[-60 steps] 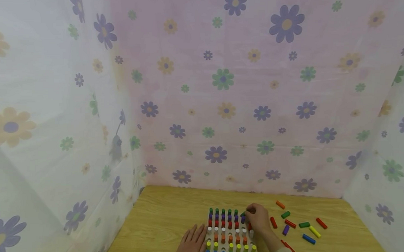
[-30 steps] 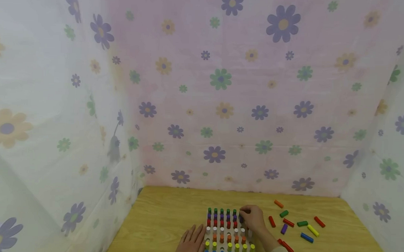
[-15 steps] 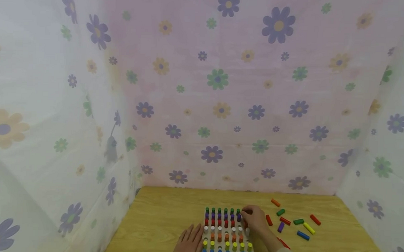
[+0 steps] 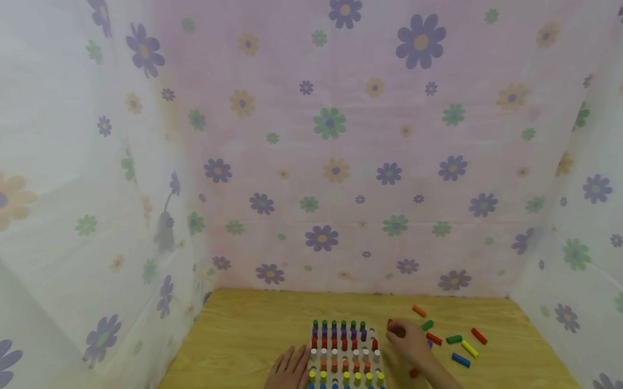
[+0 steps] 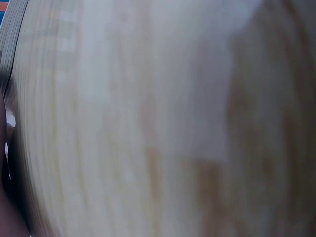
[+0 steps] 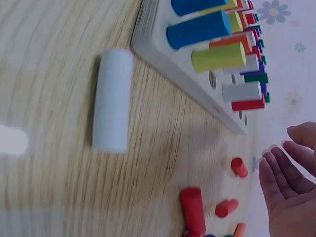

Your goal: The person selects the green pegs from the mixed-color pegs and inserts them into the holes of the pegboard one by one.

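A pegboard [image 4: 376, 364] stands on the table with coloured pegs upright in rows. The back row holds several green pegs [image 4: 343, 324], and a bare hole [image 4: 371, 330] shows at its right end. My left hand [image 4: 287, 374] lies flat with fingers extended along the board's left edge. To the right of the board, my right hand [image 4: 409, 342] hovers by the loose pegs, fingers slightly bent. A red peg [image 4: 390, 322] partly shows just behind its fingertips. In the right wrist view nothing sits between that hand's [image 6: 294, 182] thumb and fingers.
Loose pegs lie scattered on the right, among them an orange peg [image 4: 418, 310], a yellow peg [image 4: 469, 349] and a blue peg [image 4: 461, 360]. A white peg [image 6: 113, 101] lies beside the board in the right wrist view. Flowered sheets [image 4: 327, 178] hang around the table.
My right hand set a green peg into the back row, released it, and moved right toward the loose pegs. My left hand stayed at the board's edge. The head view shifted slightly.
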The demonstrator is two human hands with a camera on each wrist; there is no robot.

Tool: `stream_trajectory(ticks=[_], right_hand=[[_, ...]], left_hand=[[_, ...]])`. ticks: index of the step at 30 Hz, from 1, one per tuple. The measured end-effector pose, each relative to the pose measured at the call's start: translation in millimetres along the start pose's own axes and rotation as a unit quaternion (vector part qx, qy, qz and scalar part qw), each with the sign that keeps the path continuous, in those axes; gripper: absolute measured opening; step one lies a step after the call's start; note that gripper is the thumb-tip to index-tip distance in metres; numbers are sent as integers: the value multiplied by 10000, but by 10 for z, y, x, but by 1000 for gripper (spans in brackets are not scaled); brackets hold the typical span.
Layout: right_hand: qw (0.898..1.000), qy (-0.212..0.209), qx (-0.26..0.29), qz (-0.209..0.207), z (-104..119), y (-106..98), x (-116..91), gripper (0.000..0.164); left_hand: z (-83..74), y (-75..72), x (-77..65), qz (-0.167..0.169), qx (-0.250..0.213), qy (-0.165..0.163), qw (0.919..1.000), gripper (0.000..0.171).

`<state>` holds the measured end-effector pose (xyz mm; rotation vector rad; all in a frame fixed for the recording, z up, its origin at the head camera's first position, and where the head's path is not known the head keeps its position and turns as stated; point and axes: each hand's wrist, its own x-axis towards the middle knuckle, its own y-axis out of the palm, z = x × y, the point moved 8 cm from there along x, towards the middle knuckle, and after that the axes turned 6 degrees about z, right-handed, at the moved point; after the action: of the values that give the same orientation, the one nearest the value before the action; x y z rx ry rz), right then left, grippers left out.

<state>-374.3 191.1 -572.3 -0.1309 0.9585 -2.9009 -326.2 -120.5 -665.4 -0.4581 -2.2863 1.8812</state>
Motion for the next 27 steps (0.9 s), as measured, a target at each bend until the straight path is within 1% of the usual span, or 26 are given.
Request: stream_trajectory(ticks=[4, 7, 11, 14, 16, 23, 27], right_hand=[[9998, 86, -173, -2, -102, -92, -44, 6], [9996, 68, -283, 0, -160, -174, -62, 11], [9991, 204, -381, -23, -213, -317, -76, 18], [9991, 283, -312, -29, -232, -425, -85, 21], [9992, 238, -316, -47, -247, -490, -94, 22], [9980, 80, -599, -185, -319, -683, -103, 24], [9982, 8, -567, -194, -369, -749, -68, 28]], left_hand=[[3, 8, -30, -104, 30, 19, 9999, 65], [0, 9, -37, -129, 14, 11, 9999, 65], [-6, -12, -36, -148, -68, 11, 9999, 65], [-7, -26, -32, -163, -57, 7, 9999, 65], [-12, -19, -31, -168, -30, 14, 9999, 65], [-27, -4, -25, -243, 130, 59, 9996, 65], [-12, -21, -29, -286, 140, 47, 9995, 65]])
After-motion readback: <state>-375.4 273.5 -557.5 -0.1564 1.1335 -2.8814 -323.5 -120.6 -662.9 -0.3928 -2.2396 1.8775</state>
